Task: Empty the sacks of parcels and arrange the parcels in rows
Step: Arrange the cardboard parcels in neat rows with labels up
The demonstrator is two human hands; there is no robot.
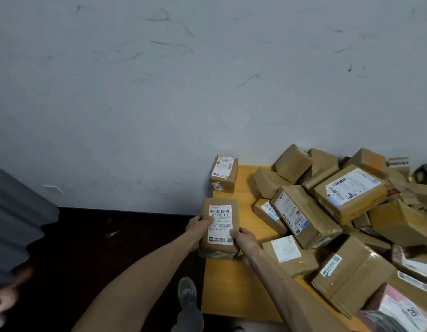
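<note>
Head view: grips a labelled parcel (219, 226) label-up at the left edge of the table (231, 283), with left hand (198, 224) curled round its left side and right hand (241, 236) round its lower right. Holds it just in front of the corner parcel (224, 174), likely lining up a row. Leaves the heap (327, 207) jumbled to the right. Shows yellow wood tabletop, scuffed pale wall (159, 92), dark floor (99, 236).

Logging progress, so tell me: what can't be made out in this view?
Head view:
- Pile of parcels: cut off by the right edge; lower ones buried.
- Held parcel: small label print too small; edges covered by left hand and right hand.
- Lower-left corner: blurred shape.
</note>
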